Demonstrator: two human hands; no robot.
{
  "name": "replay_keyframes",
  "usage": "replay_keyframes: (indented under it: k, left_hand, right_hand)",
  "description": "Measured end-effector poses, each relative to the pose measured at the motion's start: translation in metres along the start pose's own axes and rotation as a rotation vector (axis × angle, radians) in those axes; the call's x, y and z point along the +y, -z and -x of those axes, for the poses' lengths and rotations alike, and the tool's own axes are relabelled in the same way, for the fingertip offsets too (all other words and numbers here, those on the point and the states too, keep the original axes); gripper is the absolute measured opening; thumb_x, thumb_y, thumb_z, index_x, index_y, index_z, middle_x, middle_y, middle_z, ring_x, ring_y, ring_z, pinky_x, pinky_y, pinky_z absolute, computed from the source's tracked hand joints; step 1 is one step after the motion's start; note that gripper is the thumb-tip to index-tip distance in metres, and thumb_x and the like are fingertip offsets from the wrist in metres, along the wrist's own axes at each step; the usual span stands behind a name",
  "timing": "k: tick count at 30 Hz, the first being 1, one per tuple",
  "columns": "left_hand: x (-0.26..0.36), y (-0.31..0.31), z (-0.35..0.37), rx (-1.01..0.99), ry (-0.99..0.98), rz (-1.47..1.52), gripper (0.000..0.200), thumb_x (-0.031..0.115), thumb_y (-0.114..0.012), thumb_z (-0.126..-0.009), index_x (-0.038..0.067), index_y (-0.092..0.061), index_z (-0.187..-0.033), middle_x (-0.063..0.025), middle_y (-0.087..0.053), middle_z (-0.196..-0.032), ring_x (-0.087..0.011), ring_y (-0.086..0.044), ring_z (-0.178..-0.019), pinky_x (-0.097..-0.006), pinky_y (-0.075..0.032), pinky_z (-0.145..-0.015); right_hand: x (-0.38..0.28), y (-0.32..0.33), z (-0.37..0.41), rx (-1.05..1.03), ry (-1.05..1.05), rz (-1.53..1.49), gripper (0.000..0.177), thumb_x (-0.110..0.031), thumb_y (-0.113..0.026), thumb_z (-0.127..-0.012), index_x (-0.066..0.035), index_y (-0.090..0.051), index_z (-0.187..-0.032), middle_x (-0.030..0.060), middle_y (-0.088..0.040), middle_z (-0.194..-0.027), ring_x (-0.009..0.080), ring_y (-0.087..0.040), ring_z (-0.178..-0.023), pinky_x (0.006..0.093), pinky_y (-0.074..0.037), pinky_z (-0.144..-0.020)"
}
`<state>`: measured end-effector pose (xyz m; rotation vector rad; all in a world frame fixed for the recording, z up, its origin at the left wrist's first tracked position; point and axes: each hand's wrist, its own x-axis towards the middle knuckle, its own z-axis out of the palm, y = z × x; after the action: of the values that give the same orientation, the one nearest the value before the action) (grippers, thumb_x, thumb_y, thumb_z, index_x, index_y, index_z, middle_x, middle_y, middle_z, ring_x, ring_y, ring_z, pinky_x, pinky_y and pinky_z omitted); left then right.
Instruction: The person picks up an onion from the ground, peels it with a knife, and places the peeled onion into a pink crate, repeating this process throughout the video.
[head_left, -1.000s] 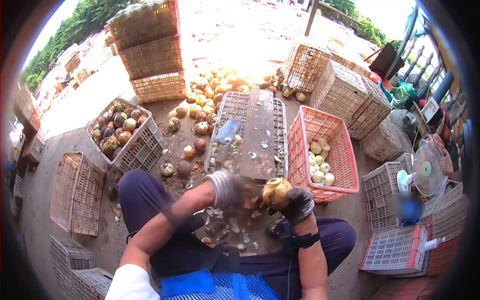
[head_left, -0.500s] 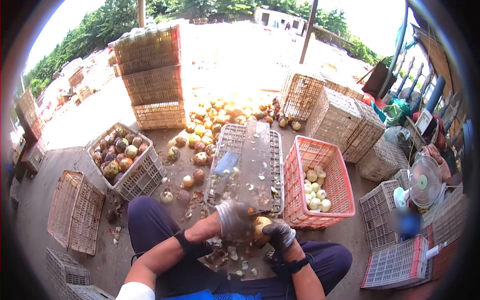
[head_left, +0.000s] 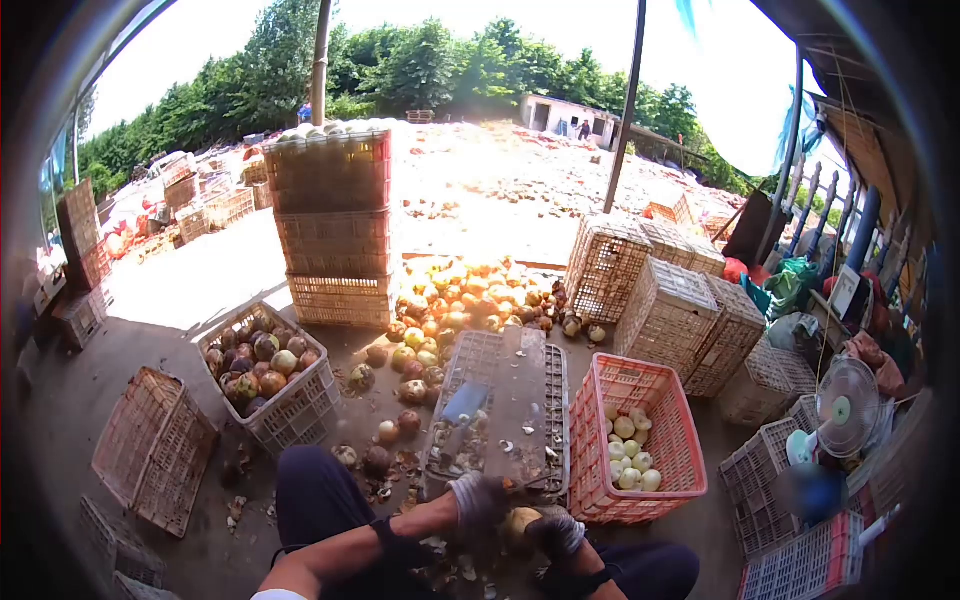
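Observation:
My right hand (head_left: 556, 535), in a dark-palmed knit glove, is closed around a yellowish onion (head_left: 520, 526) low in the middle of the view. Close on its left, my left hand (head_left: 481, 502), in a grey-and-dark glove, has its fingers curled. A thin dark shape sticks out from the left fingers above the onion, but blur hides what it is. Both hands are over the near end of a board (head_left: 516, 400) lying on an upturned crate (head_left: 463, 362). Onion skins (head_left: 467, 568) lie scattered below.
A red crate (head_left: 640, 505) with peeled onions stands right of the board. A grey crate (head_left: 285, 425) of unpeeled onions stands left. Loose onions (head_left: 470, 290) pile beyond. Stacked crates (head_left: 335, 245) rise behind, and a fan (head_left: 848, 405) stands at right.
The view has tilted upward, so the scene sits lower in the frame. Both hands remain close together, with the onion still in my right hand.

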<state>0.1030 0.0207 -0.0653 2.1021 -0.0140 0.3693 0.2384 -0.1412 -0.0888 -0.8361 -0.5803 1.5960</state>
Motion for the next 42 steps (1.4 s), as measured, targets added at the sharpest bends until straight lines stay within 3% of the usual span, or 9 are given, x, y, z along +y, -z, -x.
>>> replay_keyframes:
  k: [5, 11, 14, 17, 23, 29, 32, 39, 42]
  left_hand:
    - [0.048, 0.020, 0.006, 0.016, 0.290, -0.116, 0.010, 0.004, -0.063, -0.074, 0.006, -0.069, -0.082, -0.0072, -0.069, -0.083, -0.0130, -0.062, -0.078, -0.0276, -0.049, -0.073]
    - [0.034, 0.028, 0.013, 0.157, 0.036, 0.165, 0.027, 0.006, -0.063, -0.074, -0.001, -0.067, -0.100, -0.0066, -0.066, -0.085, -0.0096, -0.061, -0.074, -0.0242, -0.050, -0.066]
    - [0.030, 0.023, 0.013, 0.257, 0.050, 0.221, 0.029, 0.003, -0.064, -0.070, -0.003, -0.066, -0.099, -0.0060, -0.065, -0.084, -0.0106, -0.060, -0.072, -0.0240, -0.050, -0.064]
    - [0.066, 0.030, 0.010, 0.254, 0.496, 0.753, 0.031, 0.000, -0.064, -0.068, -0.003, -0.066, -0.099, -0.0062, -0.064, -0.084, -0.0125, -0.060, -0.069, -0.0247, -0.050, -0.064]
    - [0.064, 0.031, 0.007, 0.343, 0.302, 0.826, 0.030, -0.003, -0.067, -0.062, -0.002, -0.068, -0.092, -0.0067, -0.066, -0.079, -0.0125, -0.060, -0.067, -0.0261, -0.050, -0.064]
    - [0.026, 0.039, 0.009, 0.503, 0.320, -0.092, 0.020, -0.001, -0.066, -0.068, 0.000, -0.069, -0.088, -0.0065, -0.066, -0.086, -0.0110, -0.060, -0.069, -0.0256, -0.050, -0.065]
    - [-0.025, 0.055, 0.022, 0.470, 0.487, 0.939, 0.028, 0.007, -0.069, -0.071, 0.006, -0.064, -0.098, -0.0025, -0.062, -0.080, -0.0117, -0.058, -0.065, -0.0270, -0.048, -0.057]
    - [0.004, 0.048, 0.028, 0.315, 0.151, 0.298, 0.013, 0.004, -0.069, -0.072, 0.002, -0.066, -0.084, -0.0096, -0.064, -0.095, -0.0198, -0.062, -0.083, -0.0311, -0.050, -0.070]
    - [-0.002, 0.026, 0.023, 0.309, 0.235, 0.469, 0.024, 0.006, -0.066, -0.075, -0.004, -0.066, -0.096, -0.0048, -0.064, -0.080, -0.0062, -0.058, -0.060, -0.0194, -0.046, -0.049]
  right_hand:
    - [-0.023, -0.017, 0.029, 0.003, 0.054, 0.140, 0.042, -0.004, -0.060, -0.076, 0.003, -0.054, -0.118, 0.0097, -0.064, -0.100, 0.0167, -0.061, -0.087, 0.0320, -0.051, -0.078]
    - [-0.036, -0.043, 0.024, 0.237, 0.161, 0.520, 0.052, -0.011, -0.062, -0.077, 0.003, -0.049, -0.126, 0.0095, -0.063, -0.108, 0.0195, -0.062, -0.092, 0.0312, -0.053, -0.079]
    - [-0.025, -0.018, 0.017, 0.122, 0.136, -0.106, 0.052, -0.012, -0.060, -0.078, 0.004, -0.048, -0.126, 0.0153, -0.060, -0.111, 0.0262, -0.061, -0.097, 0.0369, -0.053, -0.085]
    - [-0.019, -0.020, 0.018, 0.296, 0.433, 0.451, 0.044, -0.021, -0.063, -0.077, 0.001, -0.053, -0.113, 0.0120, -0.061, -0.096, 0.0260, -0.062, -0.084, 0.0368, -0.052, -0.074]
    - [-0.023, -0.014, 0.028, 0.470, 0.571, 0.950, 0.043, -0.034, -0.068, -0.073, -0.003, -0.060, -0.101, 0.0087, -0.063, -0.086, 0.0246, -0.061, -0.071, 0.0364, -0.050, -0.063]
    - [-0.026, 0.003, 0.036, 0.672, 0.877, 1.548, 0.048, -0.047, -0.075, -0.067, -0.006, -0.067, -0.092, 0.0053, -0.066, -0.078, 0.0229, -0.061, -0.061, 0.0359, -0.048, -0.055]
    - [-0.029, 0.003, 0.039, 0.930, 0.985, 1.618, 0.049, -0.043, -0.083, -0.059, -0.006, -0.060, -0.082, 0.0068, -0.057, -0.068, 0.0273, -0.058, -0.059, 0.0381, -0.045, -0.051]
    - [-0.021, 0.013, 0.033, 1.061, 0.837, 2.009, 0.045, -0.037, -0.081, -0.060, -0.006, -0.053, -0.078, 0.0094, -0.050, -0.063, 0.0319, -0.054, -0.056, 0.0413, -0.043, -0.049]
    - [-0.034, -0.002, 0.031, 0.915, 0.810, 1.909, 0.039, -0.036, -0.077, -0.063, -0.006, -0.055, -0.074, 0.0112, -0.053, -0.063, 0.0327, -0.056, -0.056, 0.0411, -0.045, -0.050]
